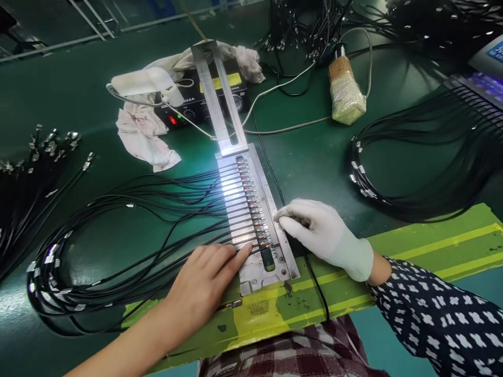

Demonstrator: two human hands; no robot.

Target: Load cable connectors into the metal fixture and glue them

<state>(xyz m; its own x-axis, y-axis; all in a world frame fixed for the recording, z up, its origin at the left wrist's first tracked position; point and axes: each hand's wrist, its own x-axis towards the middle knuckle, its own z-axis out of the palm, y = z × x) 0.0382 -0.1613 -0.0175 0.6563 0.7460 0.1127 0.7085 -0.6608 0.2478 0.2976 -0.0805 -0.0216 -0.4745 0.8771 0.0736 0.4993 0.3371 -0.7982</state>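
Note:
A metal fixture (pixel 255 273) lies in front of me, with a row of black cables (pixel 204 201) set side by side in its slots, their stripped ends over the long opening. My bare left hand (pixel 212 267) rests at the near end of the row, its index finger on a cable at the slots and its other fingers curled over the cables. My gloved right hand (pixel 318 228) is at the fixture's right edge, thumb and index finger brought together; whatever is between them is too small to make out.
Behind the fixture stand a black control box (pixel 188 107), a white cloth (pixel 141 136) and a plastic-wrapped adapter (pixel 346 99). Looped cables (pixel 51 272) lie left, more cables (pixel 377 193) right. Yellow-green tape (pixel 424 243) covers the near table edge.

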